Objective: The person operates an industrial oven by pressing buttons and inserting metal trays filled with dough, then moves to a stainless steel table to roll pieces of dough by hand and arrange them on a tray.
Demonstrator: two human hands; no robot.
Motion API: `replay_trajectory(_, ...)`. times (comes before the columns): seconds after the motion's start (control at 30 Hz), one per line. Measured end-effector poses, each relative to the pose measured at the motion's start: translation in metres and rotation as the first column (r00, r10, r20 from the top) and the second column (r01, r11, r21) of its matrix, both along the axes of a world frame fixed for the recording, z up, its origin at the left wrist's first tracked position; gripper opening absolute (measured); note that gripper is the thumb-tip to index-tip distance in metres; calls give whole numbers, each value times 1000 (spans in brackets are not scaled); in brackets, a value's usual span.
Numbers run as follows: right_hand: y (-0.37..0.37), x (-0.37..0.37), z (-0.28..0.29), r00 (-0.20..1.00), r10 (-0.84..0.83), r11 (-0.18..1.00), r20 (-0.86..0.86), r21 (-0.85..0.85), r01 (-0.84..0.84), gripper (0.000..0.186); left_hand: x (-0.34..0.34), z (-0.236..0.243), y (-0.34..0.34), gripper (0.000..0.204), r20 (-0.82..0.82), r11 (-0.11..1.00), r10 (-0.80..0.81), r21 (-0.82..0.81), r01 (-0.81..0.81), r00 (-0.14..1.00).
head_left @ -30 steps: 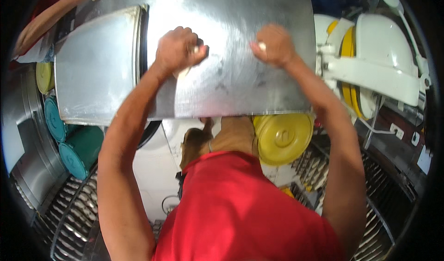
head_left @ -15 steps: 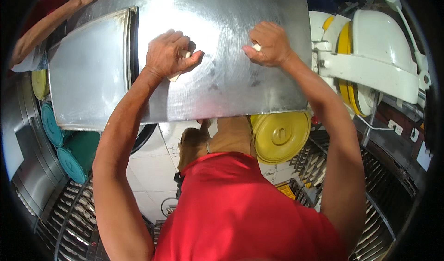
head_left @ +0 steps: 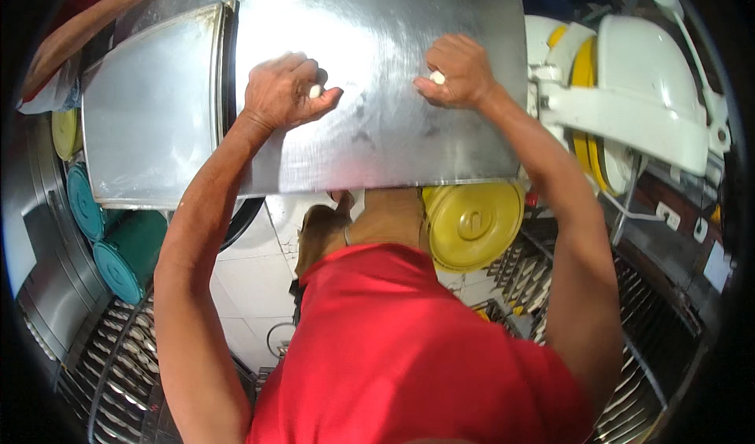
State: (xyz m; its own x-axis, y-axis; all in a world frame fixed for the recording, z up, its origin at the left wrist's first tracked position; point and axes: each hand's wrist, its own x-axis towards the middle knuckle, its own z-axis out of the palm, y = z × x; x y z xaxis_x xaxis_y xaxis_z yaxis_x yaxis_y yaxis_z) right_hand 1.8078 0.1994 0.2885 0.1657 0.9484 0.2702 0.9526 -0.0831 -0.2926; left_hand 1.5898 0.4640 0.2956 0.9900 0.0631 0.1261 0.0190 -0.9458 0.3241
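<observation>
Both my hands are over the shiny metal tabletop (head_left: 377, 145), each closed around something pale. Curled fingers of my left hand (head_left: 283, 90) wrap a piece of white dough (head_left: 315, 92), whose rounded end pokes out by the thumb. In my right hand (head_left: 460, 70), farther right, a similar small dough piece (head_left: 437, 77) shows between thumb and curled fingers. Most of each piece is hidden inside the fist. My left hand is beside the edge of a stack of flat metal trays (head_left: 153, 114).
Another person's arm (head_left: 86, 39) rests at the far left corner. A white machine with a yellow ring (head_left: 582, 98) stands right of the table. Below are a yellow lidded bucket (head_left: 474, 224), green lidded buckets (head_left: 118, 271), and racks (head_left: 118, 365) holding rows of pale pieces.
A pale flap of dough below my left hand no longer shows; only a rounded end is visible by the thumb. My left hand shifted slightly left; my right hand barely moved.
</observation>
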Motion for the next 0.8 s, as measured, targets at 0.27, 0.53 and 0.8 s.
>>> replay_trajectory(0.27,-1,-15,17,994,18,968,107,249,-44,44,-4,6,-9,39,-40,992,118,39,-117,992)
replay_trajectory(0.53,-15,-17,2,993,-25,999,112,24,23,48,-7,1,-14,30,23,999,33,-5,-33,999)
replay_trajectory(0.8,-8,-31,13,990,-72,969,117,244,42,44,-18,8,-25,46,-115,985,172,16,-171,978)
